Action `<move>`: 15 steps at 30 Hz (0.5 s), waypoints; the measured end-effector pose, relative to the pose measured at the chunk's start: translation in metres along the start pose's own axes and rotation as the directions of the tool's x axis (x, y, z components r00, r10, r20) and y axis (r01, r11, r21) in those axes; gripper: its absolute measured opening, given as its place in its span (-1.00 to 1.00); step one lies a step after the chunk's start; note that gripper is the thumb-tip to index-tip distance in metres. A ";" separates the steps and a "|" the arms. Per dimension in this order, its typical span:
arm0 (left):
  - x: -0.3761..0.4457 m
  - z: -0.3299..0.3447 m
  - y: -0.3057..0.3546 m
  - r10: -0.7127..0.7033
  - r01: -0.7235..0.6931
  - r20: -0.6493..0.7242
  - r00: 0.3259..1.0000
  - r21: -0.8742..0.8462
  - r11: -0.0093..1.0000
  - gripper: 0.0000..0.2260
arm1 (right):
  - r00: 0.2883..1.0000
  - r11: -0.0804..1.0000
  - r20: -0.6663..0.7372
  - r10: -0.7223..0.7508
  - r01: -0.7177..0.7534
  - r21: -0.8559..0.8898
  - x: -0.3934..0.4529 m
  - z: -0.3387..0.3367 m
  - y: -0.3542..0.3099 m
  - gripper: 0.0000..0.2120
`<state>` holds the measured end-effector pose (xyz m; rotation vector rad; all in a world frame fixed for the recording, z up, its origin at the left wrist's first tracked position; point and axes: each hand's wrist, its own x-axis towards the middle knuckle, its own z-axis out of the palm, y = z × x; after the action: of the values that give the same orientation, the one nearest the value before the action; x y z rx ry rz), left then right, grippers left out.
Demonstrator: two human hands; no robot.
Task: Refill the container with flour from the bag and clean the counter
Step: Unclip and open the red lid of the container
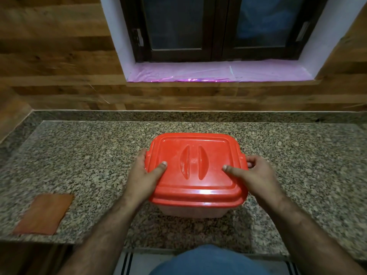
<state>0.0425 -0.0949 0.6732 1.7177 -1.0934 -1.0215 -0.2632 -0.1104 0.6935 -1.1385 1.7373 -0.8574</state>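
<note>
Your left hand and right hand grip opposite sides of the red lid, thumbs on top, the box centred between them on the table.

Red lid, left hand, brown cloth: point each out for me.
red lid [195,161]: head view, raised centre handle.
left hand [144,176]: head view, back of the hand.
brown cloth [44,213]: head view, middle of its flat surface.
</note>
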 end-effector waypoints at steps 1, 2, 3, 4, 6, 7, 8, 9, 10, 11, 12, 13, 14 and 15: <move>0.001 0.001 -0.001 -0.008 0.008 -0.009 1.000 -0.004 1.000 -0.18 | 1.000 0.999 -0.005 0.017 -0.017 0.032 0.002 0.000 -0.001 -0.32; 0.001 0.002 -0.002 -0.016 0.016 -0.011 1.000 -0.031 0.999 -0.16 | 1.000 0.997 -0.006 0.024 -0.023 0.073 0.003 0.000 -0.003 -0.29; 0.001 0.003 -0.002 -0.014 0.013 -0.017 1.000 -0.046 0.999 -0.16 | 0.999 0.993 -0.005 0.032 -0.031 0.111 0.004 -0.001 -0.005 -0.25; 0.000 0.003 -0.001 -0.005 0.004 -0.029 1.000 -0.044 0.999 -0.16 | 0.999 0.989 -0.003 0.036 -0.035 0.144 0.003 -0.002 -0.009 -0.22; -0.001 0.002 -0.001 0.019 -0.021 -0.071 0.997 -0.016 1.000 -0.19 | 1.000 0.977 0.000 0.019 -0.018 0.212 -0.002 -0.007 -0.020 -0.19; -0.002 0.001 0.000 0.031 -0.031 -0.095 0.995 0.002 1.000 -0.21 | 1.000 0.970 -0.008 0.001 0.001 0.244 -0.008 -0.009 -0.027 -0.20; -0.002 0.000 0.001 0.044 -0.043 -0.111 0.993 0.011 0.999 -0.22 | 1.000 0.959 -0.015 -0.022 0.025 0.281 -0.011 -0.011 -0.034 -0.21; -0.001 -0.001 0.000 0.048 -0.047 -0.114 0.992 0.014 0.999 -0.23 | 0.999 0.941 -0.013 -0.037 0.039 0.336 -0.014 -0.012 -0.041 -0.22; -0.001 -0.001 0.001 0.046 -0.045 -0.111 0.993 0.010 0.999 -0.23 | 0.999 0.910 0.003 -0.048 0.042 0.413 -0.015 -0.012 -0.046 -0.22; -0.002 -0.001 0.002 0.065 -0.063 -0.127 0.990 0.018 0.998 -0.24 | 0.998 0.868 0.026 -0.055 0.035 0.495 -0.016 -0.012 -0.051 -0.22; -0.004 0.000 0.005 0.103 -0.098 -0.164 0.981 0.037 0.995 -0.25 | 0.997 0.827 0.041 -0.072 0.037 0.561 -0.015 -0.012 -0.056 -0.21; -0.009 0.001 0.009 0.163 -0.152 -0.223 0.961 0.069 0.986 -0.30 | 0.995 0.799 0.040 -0.089 0.047 0.600 -0.014 -0.013 -0.060 -0.20; -0.015 0.003 0.014 0.276 -0.249 -0.302 0.913 0.124 0.960 -0.41 | 0.992 0.784 0.035 -0.118 0.071 0.617 -0.014 -0.016 -0.065 -0.21; -0.021 0.004 0.020 0.444 -0.391 -0.373 0.815 0.212 0.896 -0.54 | 0.988 0.771 0.029 -0.152 0.100 0.629 -0.014 -0.020 -0.070 -0.24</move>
<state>0.0276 -0.0811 0.6943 1.5892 -1.1957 -0.2937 -0.2545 -0.1198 0.7667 -0.8147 1.1625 -1.3327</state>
